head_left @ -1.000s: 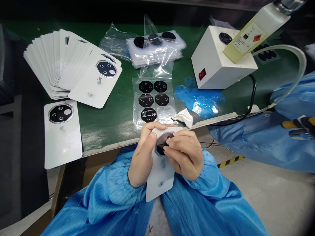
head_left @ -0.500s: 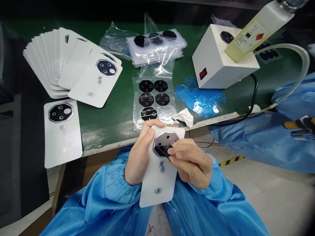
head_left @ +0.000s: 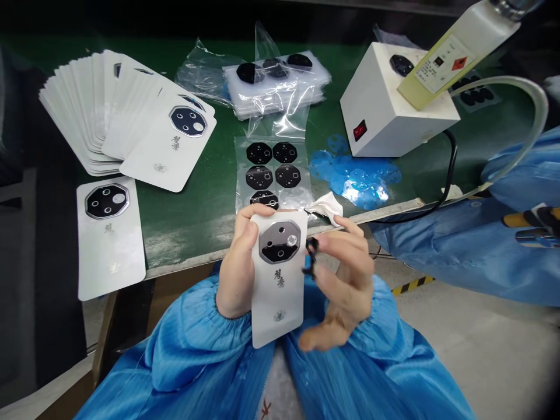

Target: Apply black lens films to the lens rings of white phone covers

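My left hand (head_left: 236, 268) grips a white phone back cover (head_left: 277, 291) upright in front of my chest, its octagonal camera plate (head_left: 280, 241) facing me. My right hand (head_left: 345, 280) is just right of the cover, thumb and forefinger pinching a small dark piece (head_left: 311, 255) beside the plate, the other fingers spread and slightly blurred. On the green bench lies a clear sheet with several black octagonal lens parts (head_left: 273, 172), just beyond the cover's top edge.
A fanned stack of white covers (head_left: 126, 116) and one single cover (head_left: 109, 236) lie left. Bagged trays (head_left: 275, 84), blue film discs (head_left: 354, 175), a white wipe (head_left: 326, 207) and a white box with a red switch (head_left: 394, 111) sit behind. Another person's blue sleeve (head_left: 481, 245) is on the right.
My right hand has pulled away from the camera plate to the right with a small dark piece pinched. The cover has shifted left and more upright, its plate now uncovered.
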A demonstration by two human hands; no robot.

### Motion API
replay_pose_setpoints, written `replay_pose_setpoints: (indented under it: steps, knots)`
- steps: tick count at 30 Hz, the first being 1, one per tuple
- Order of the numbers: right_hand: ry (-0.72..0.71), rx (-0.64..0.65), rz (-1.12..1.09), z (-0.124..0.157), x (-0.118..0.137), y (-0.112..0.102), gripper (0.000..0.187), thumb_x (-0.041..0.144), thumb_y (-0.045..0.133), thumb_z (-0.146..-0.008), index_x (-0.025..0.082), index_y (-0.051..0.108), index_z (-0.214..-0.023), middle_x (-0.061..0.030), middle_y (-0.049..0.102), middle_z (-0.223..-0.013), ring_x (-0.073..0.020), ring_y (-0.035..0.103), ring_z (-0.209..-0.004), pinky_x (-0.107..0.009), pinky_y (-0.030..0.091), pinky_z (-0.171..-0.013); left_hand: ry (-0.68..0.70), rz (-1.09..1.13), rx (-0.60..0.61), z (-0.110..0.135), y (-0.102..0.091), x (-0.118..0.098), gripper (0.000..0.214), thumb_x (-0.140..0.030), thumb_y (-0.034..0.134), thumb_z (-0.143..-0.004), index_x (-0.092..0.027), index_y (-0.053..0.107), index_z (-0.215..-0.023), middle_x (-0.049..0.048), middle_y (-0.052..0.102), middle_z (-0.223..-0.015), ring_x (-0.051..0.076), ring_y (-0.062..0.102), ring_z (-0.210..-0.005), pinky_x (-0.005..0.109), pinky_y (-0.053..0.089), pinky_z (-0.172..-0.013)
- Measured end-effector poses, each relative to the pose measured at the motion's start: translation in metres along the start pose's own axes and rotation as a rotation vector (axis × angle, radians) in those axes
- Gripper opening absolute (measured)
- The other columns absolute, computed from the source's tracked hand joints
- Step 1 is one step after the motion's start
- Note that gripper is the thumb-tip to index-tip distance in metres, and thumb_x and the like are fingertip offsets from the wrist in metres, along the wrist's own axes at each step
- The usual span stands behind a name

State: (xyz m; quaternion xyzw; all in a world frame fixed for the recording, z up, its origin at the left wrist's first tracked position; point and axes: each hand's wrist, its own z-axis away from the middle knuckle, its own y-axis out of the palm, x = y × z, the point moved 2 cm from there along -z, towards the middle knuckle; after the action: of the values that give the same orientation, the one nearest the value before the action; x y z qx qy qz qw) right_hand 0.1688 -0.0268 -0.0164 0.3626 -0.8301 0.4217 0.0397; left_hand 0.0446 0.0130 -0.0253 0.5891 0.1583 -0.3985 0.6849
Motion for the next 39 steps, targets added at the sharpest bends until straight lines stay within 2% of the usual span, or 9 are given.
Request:
replay_pose_setpoints:
  steps: [3,6,10,18,21,25,27,34,39]
  knots:
    - [-0.087,-0.135,0.032,-0.003,-0.002,0.002,0.032,0.044,0.045,-0.088,0.021,0.061,-0.103,-0.0069,0.059,-0.103,-0.0207,0.058,-0.089,-0.05,0.043,-0.091,0.024,-0.01,0.013,0.002,0.001,0.001,0.018,-0.029,0.036,-0.093,-0.027,0.053,-0.093,0.0011,0.068,-0.094,0.02,0.066,-0.089,0.038,0.052,-0.083]
    - [-0.095,-0.139,0.117,-0.004,-0.003,0.006,0.02,0.029,0.054,-0.087,0.017,0.064,-0.1,-0.0064,0.063,-0.093,-0.018,0.058,-0.083,-0.045,0.046,-0.087,0.053,-0.038,0.025,0.004,0.001,0.002,0.018,-0.03,0.037,-0.093,-0.027,0.055,-0.093,0.0009,0.068,-0.096,0.02,0.064,-0.094,0.038,0.049,-0.088]
    - [-0.088,-0.168,0.125,-0.006,-0.002,0.009,0.012,0.017,0.063,-0.081,0.016,0.066,-0.092,-0.0034,0.063,-0.083,-0.0155,0.059,-0.077,-0.042,0.047,-0.082,0.066,-0.061,0.039,0.007,0.002,0.004,0.018,-0.03,0.038,-0.092,-0.028,0.056,-0.094,0.0004,0.067,-0.098,0.02,0.061,-0.099,0.039,0.045,-0.092]
    - [0.019,-0.142,-0.02,-0.011,-0.004,0.011,0.008,0.012,0.06,-0.081,0.02,0.06,-0.079,0.0007,0.057,-0.075,-0.0127,0.053,-0.073,-0.04,0.047,-0.079,0.104,-0.062,0.067,0.008,0.001,0.01,0.017,-0.033,0.043,-0.091,-0.029,0.058,-0.097,0.0003,0.064,-0.103,0.02,0.059,-0.103,0.037,0.044,-0.092]
    - [-0.006,-0.134,0.004,-0.01,-0.005,0.013,0.009,0.01,0.056,-0.083,0.018,0.058,-0.078,-0.0002,0.056,-0.074,-0.0129,0.052,-0.073,-0.04,0.046,-0.079,0.097,-0.082,0.077,0.008,-0.001,0.012,0.017,-0.034,0.043,-0.091,-0.03,0.058,-0.098,0.0003,0.064,-0.102,0.02,0.059,-0.102,0.037,0.042,-0.093]
    - [-0.175,-0.132,0.114,-0.009,-0.007,0.018,0.007,0.01,0.055,-0.081,0.016,0.056,-0.077,-0.0043,0.055,-0.079,-0.0157,0.05,-0.075,-0.037,0.048,-0.071,0.073,-0.123,0.03,0.007,-0.005,0.012,0.017,-0.037,0.043,-0.091,-0.03,0.057,-0.098,0.0001,0.064,-0.103,0.018,0.059,-0.099,0.034,0.044,-0.088]
    - [-0.212,-0.127,0.119,-0.008,-0.008,0.019,0.006,0.009,0.055,-0.079,0.015,0.055,-0.076,-0.0055,0.053,-0.08,-0.0167,0.048,-0.074,-0.036,0.048,-0.067,0.067,-0.138,0.03,0.007,-0.006,0.012,0.017,-0.038,0.044,-0.09,-0.03,0.057,-0.098,-0.0003,0.064,-0.101,0.018,0.06,-0.097,0.033,0.044,-0.087]
    - [-0.256,-0.13,0.045,-0.007,-0.011,0.017,0.006,0.01,0.053,-0.08,0.016,0.053,-0.077,-0.0055,0.05,-0.082,-0.0176,0.047,-0.077,-0.035,0.049,-0.063,0.063,-0.113,0.096,0.007,-0.002,0.01,0.016,-0.036,0.042,-0.092,-0.029,0.055,-0.098,-0.0005,0.066,-0.096,0.016,0.064,-0.088,0.03,0.051,-0.077]
    - [-0.222,-0.198,-0.084,0.0,-0.001,0.014,0.009,0.011,0.053,-0.08,0.017,0.052,-0.073,-0.0036,0.051,-0.083,-0.0152,0.05,-0.075,-0.038,0.053,-0.069,0.121,-0.076,-0.026,-0.001,-0.01,0.006,0.014,-0.038,0.043,-0.091,-0.029,0.052,-0.097,0.0004,0.066,-0.086,0.015,0.065,-0.067,0.027,0.054,-0.06]
